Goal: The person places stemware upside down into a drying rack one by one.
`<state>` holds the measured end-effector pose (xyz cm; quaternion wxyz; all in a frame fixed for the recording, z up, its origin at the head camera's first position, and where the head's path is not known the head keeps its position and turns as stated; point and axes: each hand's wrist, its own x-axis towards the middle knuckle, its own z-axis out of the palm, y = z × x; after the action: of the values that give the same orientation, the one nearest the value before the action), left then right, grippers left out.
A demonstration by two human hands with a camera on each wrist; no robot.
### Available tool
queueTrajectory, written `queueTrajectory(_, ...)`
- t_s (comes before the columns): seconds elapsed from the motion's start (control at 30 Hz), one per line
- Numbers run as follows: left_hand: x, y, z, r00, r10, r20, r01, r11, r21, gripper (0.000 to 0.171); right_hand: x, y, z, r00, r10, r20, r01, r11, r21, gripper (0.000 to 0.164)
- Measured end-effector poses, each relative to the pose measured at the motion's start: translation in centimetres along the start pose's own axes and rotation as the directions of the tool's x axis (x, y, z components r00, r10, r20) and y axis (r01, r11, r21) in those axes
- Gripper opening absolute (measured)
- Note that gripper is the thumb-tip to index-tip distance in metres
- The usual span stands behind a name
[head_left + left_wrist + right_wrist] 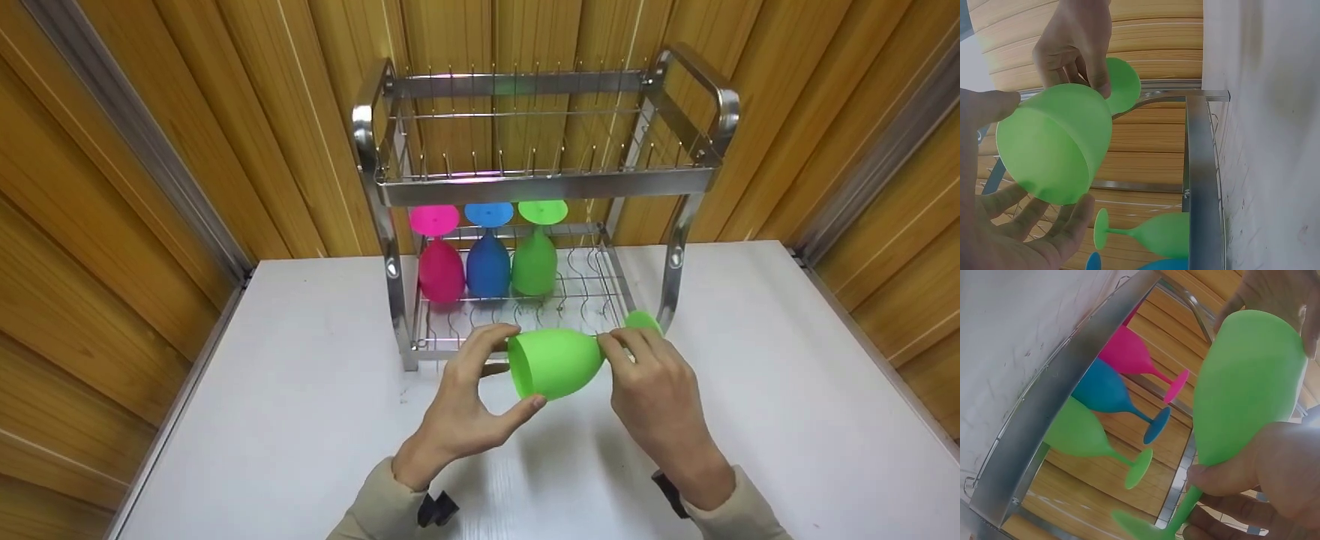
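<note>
A bright green plastic goblet [559, 364] is held on its side in front of the rack, its mouth facing left. My left hand [465, 409] grips the bowl near the rim, thumb below and fingers above. My right hand [660, 390] pinches the stem, and the round foot [643, 322] shows behind its fingers. Just beyond, a pink goblet [441, 270], a blue goblet [488, 264] and another green goblet [535, 262] stand upside down in a row on the rack's lower tier. In the right wrist view the held goblet's stem [1188, 505] shows beside the thumb.
A two-tier metal dish rack [547, 186] stands at the back of the white table [315, 375]. Thin upright prongs line its upper tier. Curved wires [589, 300] continue right of the standing goblets. Wood-patterned panels [292, 127] enclose the back and sides.
</note>
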<state>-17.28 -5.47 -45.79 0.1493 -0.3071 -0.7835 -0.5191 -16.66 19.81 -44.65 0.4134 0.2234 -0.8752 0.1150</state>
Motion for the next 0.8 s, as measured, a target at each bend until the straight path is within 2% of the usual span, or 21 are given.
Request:
queueTrajectory(0.1, -0.1, 0.0, 0.0, 1.0, -0.013, -0.005, 0.013, 1.0, 0.0, 0.075, 0.0, -0.2, -0.1, 1.0, -0.013, -0.003, 0.013, 1.0, -0.016, 0.039)
queueTrajectory(0.27, -0.1, 0.0, -0.2, 0.999, -0.049, -0.008, 0.048, 0.997, -0.064, 0.073, 0.0, -0.4, -0.1, 1.0, -0.023, 0.002, 0.023, 0.999, -0.031, 0.037)
queueTrajectory(0.43, 0.2, -0.2, -0.5, 0.999, -0.03, -0.036, 0.026, 0.995, -0.094, 0.07, 0.2, -0.6, -0.1, 1.0, -0.021, 0.007, 0.021, 1.0, -0.004, 0.028)
queueTrajectory(0.53, 0.2, -0.5, -0.8, 0.998, -0.016, -0.063, 0.01, 0.995, -0.097, 0.068, 0.3, -0.7, -0.1, 0.999, -0.029, -0.025, 0.03, 0.999, 0.04, 0.026)
queueTrajectory(0.67, 0.4, -0.8, -1.2, 0.995, -0.032, -0.099, 0.022, 0.994, -0.105, 0.068, 0.2, -0.7, -0.1, 0.996, -0.028, -0.079, 0.039, 0.989, 0.143, 0.031)
queueTrajectory(0.73, 0.5, -1.0, -1.5, 0.992, -0.048, -0.12, 0.034, 0.993, -0.116, 0.067, 0.2, -0.6, -0.1, 0.997, -0.01, -0.082, 0.028, 0.974, 0.224, 0.035)
queueTrajectory(0.8, 0.6, -1.0, -1.8, 0.988, -0.062, -0.144, 0.043, 0.99, -0.134, 0.067, 0.1, -0.5, 0.0, 0.997, 0.018, -0.074, 0.007, 0.946, 0.324, 0.038)
